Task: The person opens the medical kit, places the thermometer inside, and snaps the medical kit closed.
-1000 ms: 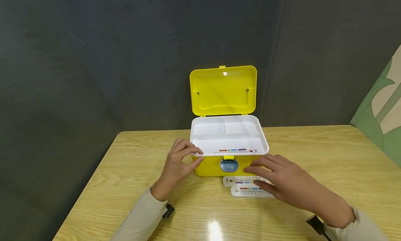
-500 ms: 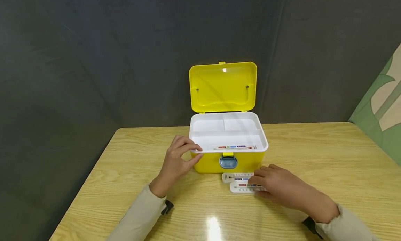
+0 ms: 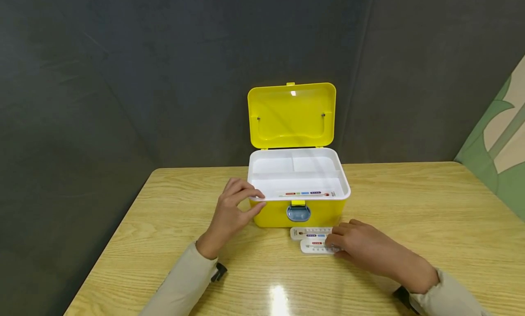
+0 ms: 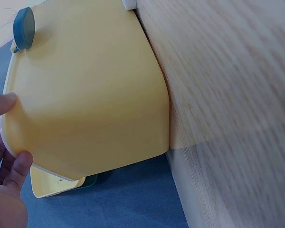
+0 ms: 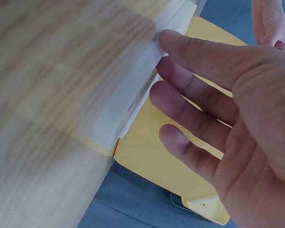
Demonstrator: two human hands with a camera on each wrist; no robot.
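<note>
Box (image 3: 321,213), yellow, stands upright at the far side of the desk (image 3: 164,266), lid (image 3: 293,115) raised. White tray (image 3: 272,165) sits in its top: two small compartments at the back, one long one in front. Grey-blue latch (image 3: 298,214) hangs on the front wall.

Left hand (image 3: 230,215) pinches the tray rim at the front-left corner, thumb just below it against the yellow wall; left wrist view shows fingertips on that corner.

Two white strips with coloured labels and scale marks lie flat on the desk in front of the box, side by side, slightly offset. Far strip (image 3: 307,234) is next to the box front; near strip (image 3: 315,249) is on the person's side. Right hand (image 3: 369,247) grips near strip at its right end, thumb on the closest edge, fingers covering that end of both.

Third strip (image 3: 305,194), same look, lies in the long front compartment, along its front wall, toward the right.

Both arms in beige sleeves (image 3: 180,279), black strap (image 3: 219,272) at each wrist. Dark cloth (image 3: 164,79) behind the desk; green-and-beige panel (image 3: 506,138) at far right.
</note>
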